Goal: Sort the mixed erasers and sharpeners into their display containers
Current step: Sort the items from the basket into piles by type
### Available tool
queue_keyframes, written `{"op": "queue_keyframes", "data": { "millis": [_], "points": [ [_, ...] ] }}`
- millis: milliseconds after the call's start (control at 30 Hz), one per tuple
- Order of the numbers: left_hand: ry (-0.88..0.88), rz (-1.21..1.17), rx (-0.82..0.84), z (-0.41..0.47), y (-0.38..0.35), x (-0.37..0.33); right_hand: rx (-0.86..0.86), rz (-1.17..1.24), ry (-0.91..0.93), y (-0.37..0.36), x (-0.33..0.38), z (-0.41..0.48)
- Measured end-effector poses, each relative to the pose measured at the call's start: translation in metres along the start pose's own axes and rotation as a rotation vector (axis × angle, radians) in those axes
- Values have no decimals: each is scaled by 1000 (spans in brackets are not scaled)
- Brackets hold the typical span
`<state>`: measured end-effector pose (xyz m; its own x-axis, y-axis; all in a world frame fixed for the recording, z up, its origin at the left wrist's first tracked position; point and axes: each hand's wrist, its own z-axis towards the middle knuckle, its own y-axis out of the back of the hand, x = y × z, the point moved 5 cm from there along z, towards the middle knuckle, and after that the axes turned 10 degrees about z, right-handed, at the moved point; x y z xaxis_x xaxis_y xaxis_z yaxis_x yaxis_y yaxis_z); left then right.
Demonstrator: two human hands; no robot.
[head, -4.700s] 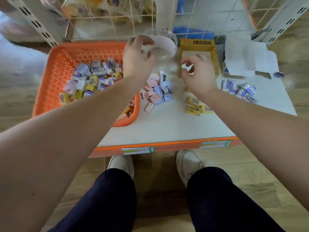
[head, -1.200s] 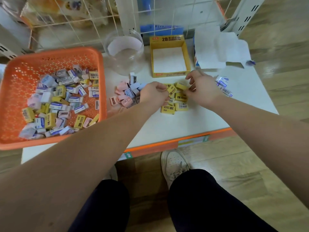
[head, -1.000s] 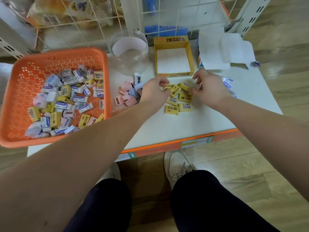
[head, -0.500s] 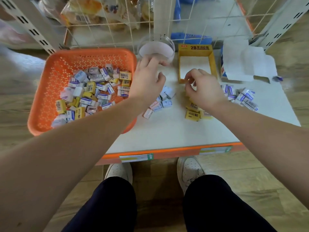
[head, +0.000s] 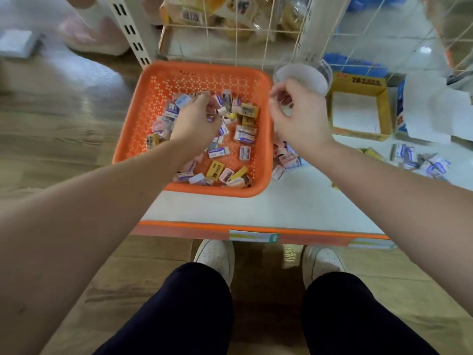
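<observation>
— Erasers [head: 245,136]: where are they?
— Heaped in the orange basket [head: 204,68] on the tabletop [head: 281,208]. The left hand [head: 197,121] is in the pile, fingers curled round some.
— The right hand [head: 299,119]?
— Above the basket's right rim, by the clear jar [head: 311,74], fingers loosely curled. I cannot tell if it holds anything. The yellow display box [head: 358,84] stands beyond.

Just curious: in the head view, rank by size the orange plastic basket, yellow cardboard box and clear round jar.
1. orange plastic basket
2. yellow cardboard box
3. clear round jar, partly behind the right hand
</observation>
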<state>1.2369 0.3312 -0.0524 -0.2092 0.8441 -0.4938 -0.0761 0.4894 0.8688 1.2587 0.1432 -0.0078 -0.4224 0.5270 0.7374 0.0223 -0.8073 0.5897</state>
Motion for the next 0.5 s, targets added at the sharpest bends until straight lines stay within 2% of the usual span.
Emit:
{"op": "queue_keyframes", "data": {
  "millis": [133,233,333,500],
  "points": [
    [-109,181,151,-8,-9,17,144,-14,80,-28,16,-4],
    [-235,381,225,-12,-15,18,318,-103,78,-48,14,-8],
    [-292,461,237,-13,-18,18,452,-300,114,-63,10,-11],
    [-332,472,175,-11,-15,14,488,-497,67,-70,12,-7]
  ]
}}
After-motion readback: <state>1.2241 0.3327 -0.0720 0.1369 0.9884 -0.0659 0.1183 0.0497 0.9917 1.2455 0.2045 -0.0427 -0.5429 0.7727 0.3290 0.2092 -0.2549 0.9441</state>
